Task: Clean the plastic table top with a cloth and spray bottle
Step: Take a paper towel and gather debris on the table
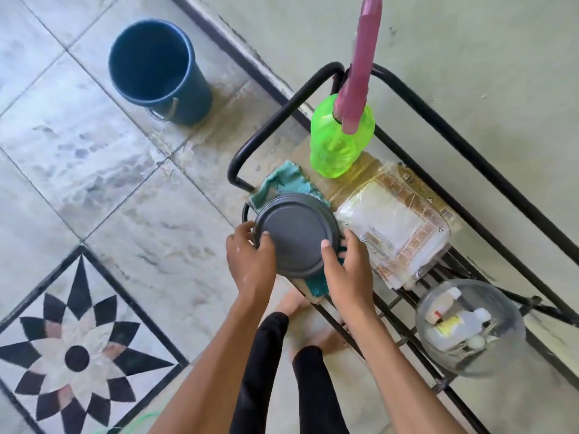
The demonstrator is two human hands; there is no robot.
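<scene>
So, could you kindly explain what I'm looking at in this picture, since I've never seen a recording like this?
There is no machine here. A person wears a camera on the head, so the one picture looks down along their arms. The left hand and right hand together grip a round grey lid. Under it lies a teal cloth, on a black metal rack. Also on the rack: a green spray bottle with a pink top, a plastic-wrapped packet, and a clear bowl of small items. A blue bucket stands on the tiled floor.
</scene>
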